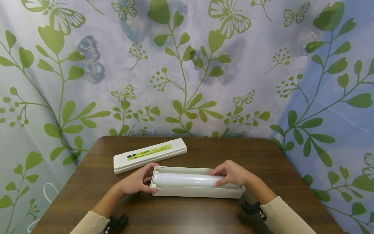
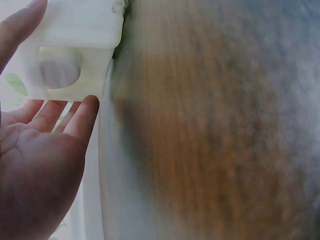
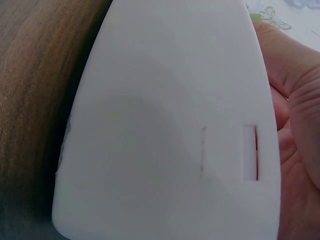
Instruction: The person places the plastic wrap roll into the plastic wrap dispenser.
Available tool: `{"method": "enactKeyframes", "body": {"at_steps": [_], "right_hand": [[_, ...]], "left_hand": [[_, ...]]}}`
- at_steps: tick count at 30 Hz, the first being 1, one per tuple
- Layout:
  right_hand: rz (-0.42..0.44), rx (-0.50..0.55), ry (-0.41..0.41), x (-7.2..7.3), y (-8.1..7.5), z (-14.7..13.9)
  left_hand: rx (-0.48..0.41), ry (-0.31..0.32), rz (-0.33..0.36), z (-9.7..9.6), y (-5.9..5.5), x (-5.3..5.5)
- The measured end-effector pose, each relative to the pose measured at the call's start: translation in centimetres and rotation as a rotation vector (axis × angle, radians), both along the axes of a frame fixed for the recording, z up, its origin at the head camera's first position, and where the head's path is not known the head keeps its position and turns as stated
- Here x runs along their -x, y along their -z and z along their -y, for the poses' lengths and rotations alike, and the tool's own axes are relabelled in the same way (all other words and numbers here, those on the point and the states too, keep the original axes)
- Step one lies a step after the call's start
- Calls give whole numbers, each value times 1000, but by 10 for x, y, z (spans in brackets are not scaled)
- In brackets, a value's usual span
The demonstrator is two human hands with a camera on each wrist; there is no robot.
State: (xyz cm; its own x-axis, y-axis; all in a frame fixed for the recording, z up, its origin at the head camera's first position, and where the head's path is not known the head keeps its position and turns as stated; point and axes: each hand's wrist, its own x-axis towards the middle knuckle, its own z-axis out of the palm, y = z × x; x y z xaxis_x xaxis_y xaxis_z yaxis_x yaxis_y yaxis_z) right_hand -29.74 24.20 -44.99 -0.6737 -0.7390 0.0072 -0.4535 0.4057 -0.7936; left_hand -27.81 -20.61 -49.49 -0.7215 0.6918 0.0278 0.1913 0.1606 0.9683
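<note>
white roll (image 1: 187, 179) in box (image 1: 198, 191)

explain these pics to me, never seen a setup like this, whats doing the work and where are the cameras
There's no robot here: a person works with two bare hands. The wide picture comes from a camera on their head, looking forward and down. The other two come from wrist cameras, so they show close-ups.

On the brown table sit an open white box and, behind it, a long white lid-like piece with a label. The left hand holds the box's left end; the right hand grips the white roll lying inside. A patterned curtain hangs behind.
</note>
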Motion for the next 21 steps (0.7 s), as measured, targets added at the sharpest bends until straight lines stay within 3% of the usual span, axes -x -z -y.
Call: {"method": "enactKeyframes", "body": {"at_steps": [12,21], "right_hand": [[-82,-6,18,-7,0,-4],[-50,60,66,-12,1,-16]], "left_hand": [[-4,-2,9,0,1,0],[-2,-9,-9,-1,-1,-2]]}}
